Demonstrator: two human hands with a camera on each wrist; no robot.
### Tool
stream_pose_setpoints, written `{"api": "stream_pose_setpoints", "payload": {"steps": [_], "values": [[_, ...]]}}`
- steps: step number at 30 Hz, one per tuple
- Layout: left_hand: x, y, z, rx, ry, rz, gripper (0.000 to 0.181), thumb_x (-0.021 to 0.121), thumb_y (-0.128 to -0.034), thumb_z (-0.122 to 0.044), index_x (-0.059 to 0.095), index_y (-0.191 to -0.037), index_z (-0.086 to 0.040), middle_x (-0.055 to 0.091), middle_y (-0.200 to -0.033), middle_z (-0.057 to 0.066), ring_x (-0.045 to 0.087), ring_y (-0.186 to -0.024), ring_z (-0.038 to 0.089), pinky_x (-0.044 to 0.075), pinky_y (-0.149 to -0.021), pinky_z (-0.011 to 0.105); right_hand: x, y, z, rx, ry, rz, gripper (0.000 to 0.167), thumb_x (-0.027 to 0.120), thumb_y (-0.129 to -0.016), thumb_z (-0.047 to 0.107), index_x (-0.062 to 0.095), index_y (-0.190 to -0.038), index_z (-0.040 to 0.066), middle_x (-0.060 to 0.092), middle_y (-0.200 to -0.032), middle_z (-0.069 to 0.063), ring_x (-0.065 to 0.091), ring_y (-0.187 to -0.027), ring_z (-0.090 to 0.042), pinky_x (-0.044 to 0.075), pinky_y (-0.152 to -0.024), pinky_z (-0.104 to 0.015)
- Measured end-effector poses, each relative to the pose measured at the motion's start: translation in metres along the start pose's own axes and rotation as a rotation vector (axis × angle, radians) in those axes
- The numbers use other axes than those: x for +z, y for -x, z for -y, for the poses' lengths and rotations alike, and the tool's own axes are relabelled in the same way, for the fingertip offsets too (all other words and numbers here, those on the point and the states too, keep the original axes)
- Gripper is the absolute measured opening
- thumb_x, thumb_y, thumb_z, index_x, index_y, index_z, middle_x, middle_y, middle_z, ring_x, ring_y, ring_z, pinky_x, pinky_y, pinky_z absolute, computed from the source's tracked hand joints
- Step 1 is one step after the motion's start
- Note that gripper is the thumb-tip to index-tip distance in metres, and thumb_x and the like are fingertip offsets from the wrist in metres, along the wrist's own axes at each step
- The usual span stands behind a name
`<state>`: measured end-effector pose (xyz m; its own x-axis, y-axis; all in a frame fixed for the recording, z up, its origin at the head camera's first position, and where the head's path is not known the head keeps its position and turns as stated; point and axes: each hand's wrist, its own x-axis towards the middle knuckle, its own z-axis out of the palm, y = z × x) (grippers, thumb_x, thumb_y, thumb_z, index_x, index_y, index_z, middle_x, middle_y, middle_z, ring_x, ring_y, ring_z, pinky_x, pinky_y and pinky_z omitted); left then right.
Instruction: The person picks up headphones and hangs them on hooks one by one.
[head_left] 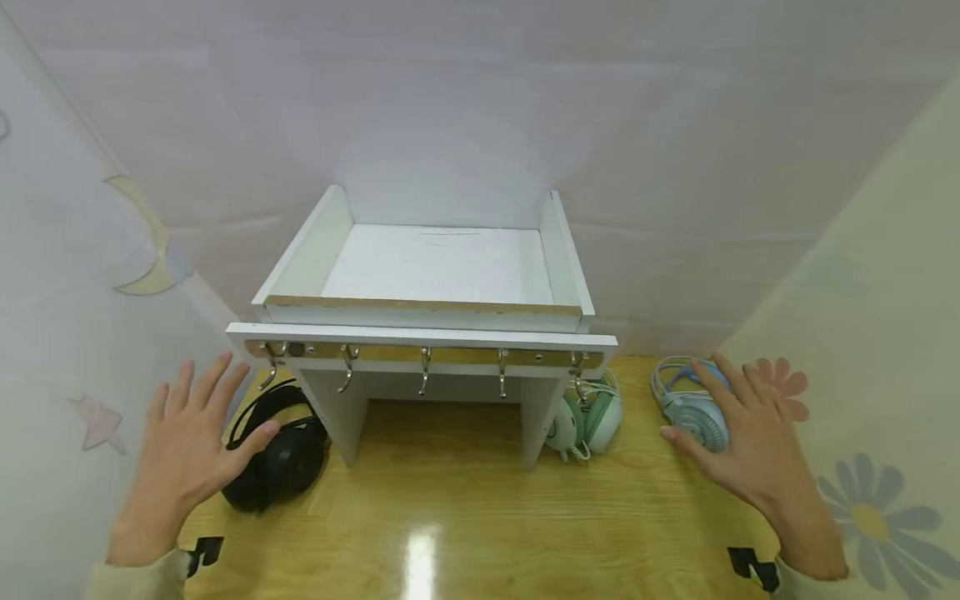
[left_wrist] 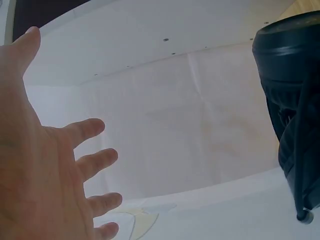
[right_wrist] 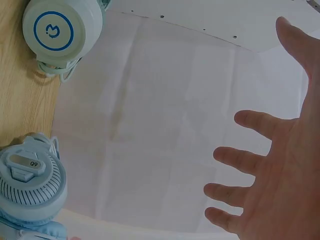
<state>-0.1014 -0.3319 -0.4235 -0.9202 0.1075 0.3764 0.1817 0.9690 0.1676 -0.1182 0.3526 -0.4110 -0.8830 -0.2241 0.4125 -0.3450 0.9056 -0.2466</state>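
Observation:
My left hand (head_left: 187,446) is spread with straight fingers and holds nothing, just left of black headphones (head_left: 288,458) on the wooden table. In the left wrist view, the same black headphones (left_wrist: 287,55) stand apart from the fingers. Spread and holding nothing too, my right hand (head_left: 750,433) hovers over light blue headphones (head_left: 697,421), partly covering them in the head view. White and green headphones (head_left: 603,417) lie beside the right leg of a white shelf (head_left: 420,315). In the right wrist view, both the blue headphones (right_wrist: 32,182) and the green-white headphones (right_wrist: 62,30) appear, apart from the hand.
Several metal hooks (head_left: 425,367) line the shelf's front rail. An open-topped tray with raised sides forms the shelf's upper part. Behind it hangs a pale cloth (head_left: 450,108), and printed cloth sides (head_left: 885,333) flank the wooden table (head_left: 450,500).

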Motion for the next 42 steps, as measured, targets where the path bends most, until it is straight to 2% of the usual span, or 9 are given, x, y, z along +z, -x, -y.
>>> {"api": "stream_pose_setpoints", "payload": {"steps": [7,13,19,24,27,32,34,37,42], "values": [[0.009,-0.002,-0.012,-0.010,0.032,-0.015,0.095,0.066,-0.0955,-0.065,0.032,-0.169,-0.016,0.033,-0.172,0.019,0.024,-0.152,0.063,0.012,-0.118,0.082,-0.001,0.000,0.002,0.033,-0.021,-0.009,0.097,0.083,-0.086,0.050,0.039,-0.167,0.020,0.031,-0.173,-0.020,0.028,-0.152,-0.062,0.008,-0.120,-0.081],[0.013,-0.001,-0.021,0.017,0.099,-0.054,0.094,0.072,-0.0933,-0.061,0.034,-0.169,-0.019,0.039,-0.167,0.022,0.028,-0.152,0.062,0.014,-0.119,0.080,0.005,-0.005,0.009,-0.020,-0.131,-0.048,0.097,0.089,-0.082,0.039,0.043,-0.165,0.020,0.040,-0.168,-0.019,0.039,-0.148,-0.056,0.031,-0.103,-0.083],[0.017,0.006,-0.020,0.010,0.138,-0.055,0.094,0.074,-0.0935,-0.056,0.031,-0.170,-0.023,0.039,-0.167,0.023,0.029,-0.150,0.063,0.015,-0.116,0.083,0.010,-0.014,0.026,-0.042,-0.255,0.002,0.100,0.088,-0.085,0.031,0.034,-0.169,0.025,0.034,-0.172,-0.015,0.035,-0.152,-0.054,0.034,-0.104,-0.082],[0.023,0.012,-0.013,-0.039,0.169,-0.030,0.089,0.070,-0.0980,-0.054,0.030,-0.170,-0.020,0.038,-0.167,0.025,0.030,-0.148,0.064,0.018,-0.113,0.083,0.018,-0.020,0.041,-0.035,-0.342,0.031,0.100,0.087,-0.087,0.028,0.032,-0.170,0.027,0.030,-0.175,-0.012,0.030,-0.157,-0.051,0.030,-0.111,-0.081],[0.026,0.015,-0.009,-0.064,0.171,-0.029,0.087,0.069,-0.0990,-0.052,0.031,-0.170,-0.018,0.040,-0.164,0.027,0.034,-0.144,0.064,0.022,-0.111,0.081,0.025,-0.023,0.046,-0.052,-0.393,0.017,0.100,0.087,-0.085,0.025,0.033,-0.169,0.026,0.032,-0.174,-0.013,0.029,-0.158,-0.049,0.026,-0.121,-0.073],[0.030,0.020,-0.003,-0.085,0.164,-0.040,0.087,0.069,-0.0992,-0.050,0.031,-0.170,-0.017,0.042,-0.161,0.028,0.039,-0.138,0.061,0.027,-0.107,0.076,0.037,-0.029,0.054,-0.086,-0.454,-0.013,0.102,0.088,-0.083,0.020,0.034,-0.169,0.025,0.036,-0.172,-0.011,0.031,-0.158,-0.040,0.022,-0.127,-0.040],[0.031,0.022,-0.001,-0.093,0.162,-0.042,0.086,0.069,-0.0996,-0.049,0.031,-0.170,-0.017,0.042,-0.161,0.028,0.040,-0.137,0.060,0.028,-0.106,0.076,0.041,-0.030,0.058,-0.082,-0.472,-0.012,0.102,0.088,-0.083,0.019,0.033,-0.169,0.025,0.037,-0.172,-0.009,0.031,-0.158,-0.038,0.023,-0.126,-0.039],[0.034,0.024,0.003,-0.102,0.161,-0.041,0.085,0.068,-0.1005,-0.049,0.031,-0.170,-0.017,0.043,-0.160,0.029,0.041,-0.135,0.060,0.029,-0.104,0.075,0.047,-0.031,0.065,-0.074,-0.492,-0.010,0.103,0.089,-0.083,0.019,0.033,-0.169,0.024,0.037,-0.171,-0.011,0.033,-0.157,-0.041,0.027,-0.125,-0.049],[0.044,0.031,0.015,-0.129,0.170,-0.035,0.082,0.068,-0.1011,-0.047,0.037,-0.167,-0.010,0.047,-0.155,0.033,0.044,-0.133,0.061,0.031,-0.103,0.075,0.057,-0.035,0.079,-0.117,-0.524,-0.006,0.107,0.091,-0.081,0.019,0.031,-0.170,0.025,0.038,-0.171,-0.005,0.036,-0.157,-0.033,0.029,-0.124,-0.032]]}}
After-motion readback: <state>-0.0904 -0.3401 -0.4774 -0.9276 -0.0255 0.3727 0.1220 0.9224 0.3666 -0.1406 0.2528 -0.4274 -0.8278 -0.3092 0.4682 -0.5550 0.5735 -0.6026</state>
